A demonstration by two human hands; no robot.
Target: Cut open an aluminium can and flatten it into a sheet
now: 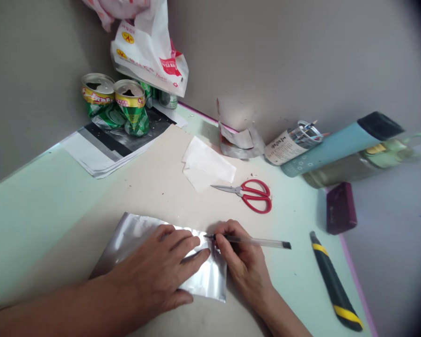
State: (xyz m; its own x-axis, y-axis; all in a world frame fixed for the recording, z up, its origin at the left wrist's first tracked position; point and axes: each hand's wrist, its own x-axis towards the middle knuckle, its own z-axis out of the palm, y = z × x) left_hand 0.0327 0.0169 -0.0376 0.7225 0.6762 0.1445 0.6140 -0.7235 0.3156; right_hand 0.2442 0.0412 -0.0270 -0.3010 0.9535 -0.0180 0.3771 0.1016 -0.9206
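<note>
The right hand (pixel 246 260) pinches a pen (pixel 257 242), tip pointing left, near the far edge of the shiny sheet (pixel 210 277) on the tabletop (pixel 154 187). The left hand (pixel 164 262), fingers spread, lies on that sheet.

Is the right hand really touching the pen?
Touching. The head view shows the right hand holding the pen near its tip, with the fingers closed on it.

I see scissors (pixel 239 190) on the worktop (pixel 21 206); beyond them, cans (pixel 135 110) on papers (pixel 80 152) to the left, a pencil cup (pixel 281 146) and flask (pixel 331 142) to the right; nearer than them, the sheet (pixel 210 278) to the left, a utility knife (pixel 333 278) to the right
</note>
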